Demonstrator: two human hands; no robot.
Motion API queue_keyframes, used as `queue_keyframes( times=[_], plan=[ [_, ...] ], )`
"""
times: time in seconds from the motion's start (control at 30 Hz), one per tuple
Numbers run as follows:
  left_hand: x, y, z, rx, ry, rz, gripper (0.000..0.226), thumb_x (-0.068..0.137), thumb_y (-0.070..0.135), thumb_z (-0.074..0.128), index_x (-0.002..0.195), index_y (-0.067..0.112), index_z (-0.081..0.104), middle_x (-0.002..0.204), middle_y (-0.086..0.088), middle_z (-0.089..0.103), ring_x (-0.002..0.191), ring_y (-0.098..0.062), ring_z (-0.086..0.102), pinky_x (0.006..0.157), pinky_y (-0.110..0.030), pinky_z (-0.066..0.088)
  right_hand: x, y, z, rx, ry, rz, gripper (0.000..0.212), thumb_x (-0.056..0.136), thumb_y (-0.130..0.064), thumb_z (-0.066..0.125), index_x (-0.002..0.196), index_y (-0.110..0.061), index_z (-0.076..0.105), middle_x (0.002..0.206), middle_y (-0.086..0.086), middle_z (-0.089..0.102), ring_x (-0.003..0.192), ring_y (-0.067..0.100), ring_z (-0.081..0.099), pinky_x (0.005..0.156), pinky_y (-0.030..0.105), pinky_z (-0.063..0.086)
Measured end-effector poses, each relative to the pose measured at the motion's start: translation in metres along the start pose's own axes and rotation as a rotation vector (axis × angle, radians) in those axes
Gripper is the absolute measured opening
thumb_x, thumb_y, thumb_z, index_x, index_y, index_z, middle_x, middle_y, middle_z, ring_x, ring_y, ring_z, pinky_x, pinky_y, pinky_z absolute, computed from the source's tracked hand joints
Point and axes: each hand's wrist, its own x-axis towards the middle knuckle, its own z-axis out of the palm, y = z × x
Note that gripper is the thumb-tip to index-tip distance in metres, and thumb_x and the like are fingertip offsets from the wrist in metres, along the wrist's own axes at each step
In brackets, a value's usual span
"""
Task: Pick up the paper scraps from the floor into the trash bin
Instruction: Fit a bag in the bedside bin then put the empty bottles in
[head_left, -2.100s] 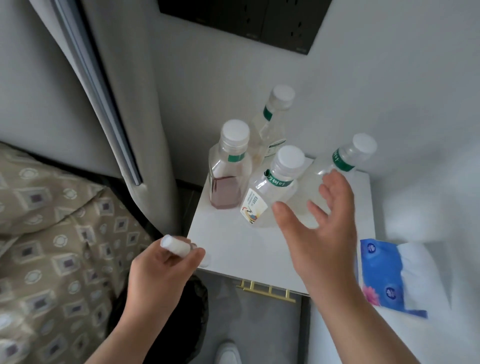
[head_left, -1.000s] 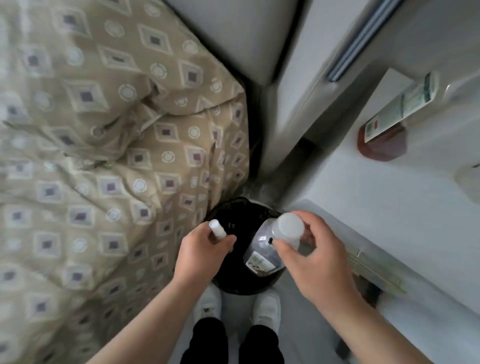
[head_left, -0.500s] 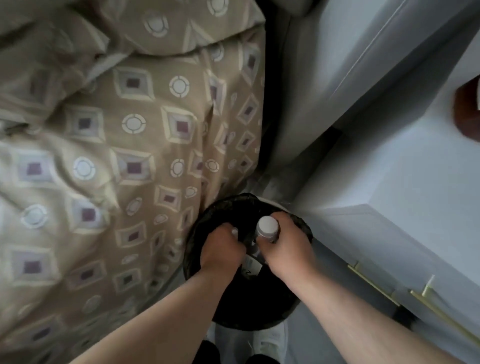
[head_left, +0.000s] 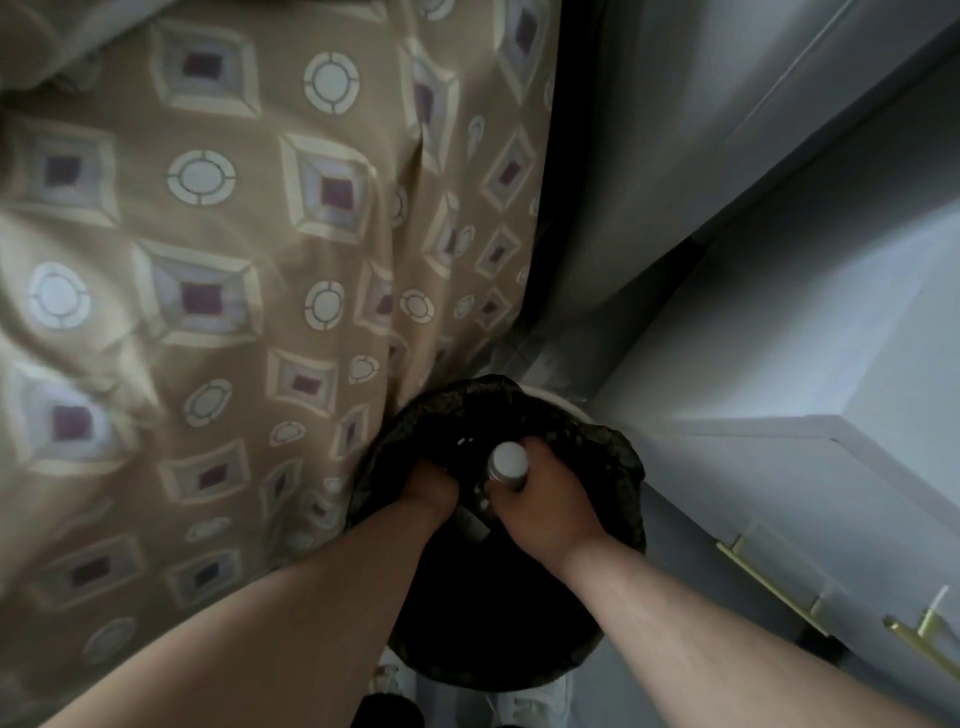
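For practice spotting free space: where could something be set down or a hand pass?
Free: the nightstand top, right of the trash bin; the bin's near half, below both wrists. Crowded: the bin's far side, where left hand, right hand and bottle meet.
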Motion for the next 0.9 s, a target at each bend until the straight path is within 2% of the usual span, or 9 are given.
queue_keyframes(
  times=[0.2, 0.3, 0.37, 0.43, 0.5, 0.6, 0.77, 0.83, 0.9],
  plan=[
    [-0.012, -0.004, -0.005, -0.101, -0.039, -0.008, 0.043, 0.098, 0.021, 0.045, 0.139, 0.009, 0.045, 0.145, -0.013, 0.043, 0.131, -0.029, 0.041, 0.11, -0.032, 0.03, -0.001, -0.005, -0.006, 0.049, -0.015, 0.052, 0.047, 0.08, -0.028, 0.069, 0.123, -0.021, 0.051, 0.12, 0.002, 0.063, 0.113, 0.019, 0.058, 0.098, 0.032, 0.046],
    [-0.03, -0.006, -0.011, -0.16, -0.089, 0.032, 0.022, 0.087, 0.006, 0.05, 0.094, 0.011, 0.07, 0.106, -0.016, 0.068, 0.101, -0.03, 0.061, 0.09, -0.031, 0.047, -0.013, -0.014, -0.013, 0.02, -0.014, 0.054, 0.045, 0.081, -0.03, 0.066, 0.123, -0.024, 0.051, 0.119, 0.001, 0.064, 0.112, 0.019, 0.059, 0.098, 0.032, 0.046],
    [-0.052, -0.002, -0.019, -0.204, -0.098, 0.057, 0.027, 0.083, 0.001, 0.05, 0.066, 0.017, 0.063, 0.071, -0.006, 0.065, 0.076, -0.024, 0.06, 0.072, -0.027, 0.043, -0.026, -0.023, -0.021, 0.013, 0.014, 0.045, 0.047, 0.082, -0.034, 0.064, 0.125, -0.025, 0.05, 0.121, -0.001, 0.063, 0.113, 0.018, 0.059, 0.097, 0.032, 0.046],
    [-0.081, 0.009, -0.031, -0.292, -0.071, 0.065, 0.022, 0.08, 0.002, 0.053, 0.071, 0.018, 0.063, 0.066, 0.0, 0.061, 0.071, -0.02, 0.056, 0.072, -0.03, 0.045, -0.044, -0.037, -0.035, 0.057, 0.049, 0.028, 0.054, 0.083, -0.037, 0.064, 0.132, -0.026, 0.046, 0.125, -0.004, 0.06, 0.115, 0.015, 0.057, 0.097, 0.028, 0.044],
    [-0.112, 0.025, -0.046, -0.355, -0.021, 0.054, 0.017, 0.074, 0.01, 0.059, 0.09, 0.015, 0.066, 0.079, -0.005, 0.065, 0.08, -0.023, 0.059, 0.083, -0.036, 0.049, -0.065, -0.055, -0.055, 0.146, 0.058, 0.01, 0.054, 0.082, -0.04, 0.064, 0.132, -0.027, 0.047, 0.12, -0.008, 0.058, 0.11, 0.01, 0.057, 0.092, 0.022, 0.042],
    [-0.156, 0.054, -0.072, -0.414, 0.009, 0.11, 0.019, 0.077, 0.012, 0.061, 0.094, 0.015, 0.068, 0.078, -0.007, 0.068, 0.076, -0.023, 0.062, 0.077, -0.035, 0.05, -0.104, -0.083, -0.09, 0.392, -0.008, -0.019, 0.046, 0.08, -0.041, 0.067, 0.122, -0.027, 0.056, 0.115, -0.009, 0.06, 0.102, 0.003, 0.059, 0.089, 0.021, 0.046],
    [-0.238, 0.117, -0.106, -0.343, 0.109, 0.392, 0.016, 0.084, 0.01, 0.063, 0.082, 0.025, 0.068, 0.075, -0.002, 0.072, 0.075, -0.022, 0.066, 0.069, -0.038, 0.054, -0.18, -0.117, -0.162, 0.567, 0.024, -0.113, 0.041, 0.067, -0.048, 0.062, 0.103, -0.03, 0.065, 0.103, -0.009, 0.069, 0.095, 0.0, 0.065, 0.085, 0.022, 0.053],
    [-0.272, 0.143, -0.112, -0.235, 0.106, 0.582, 0.01, 0.08, 0.021, 0.065, 0.082, 0.031, 0.068, 0.074, -0.001, 0.071, 0.071, -0.02, 0.067, 0.066, -0.037, 0.055, -0.208, -0.121, -0.188, 0.571, 0.036, -0.17, 0.033, 0.068, -0.045, 0.063, 0.097, -0.03, 0.066, 0.097, -0.009, 0.071, 0.089, -0.001, 0.066, 0.078, 0.019, 0.051],
    [-0.302, 0.169, -0.115, -0.133, 0.098, 0.75, 0.017, 0.081, 0.02, 0.067, 0.084, 0.037, 0.067, 0.075, 0.001, 0.071, 0.069, -0.016, 0.067, 0.066, -0.035, 0.056, -0.233, -0.121, -0.211, 0.582, 0.088, -0.227, 0.027, 0.069, -0.037, 0.064, 0.093, -0.025, 0.068, 0.091, -0.007, 0.072, 0.082, 0.0, 0.066, 0.072, 0.015, 0.049]
  ],
)
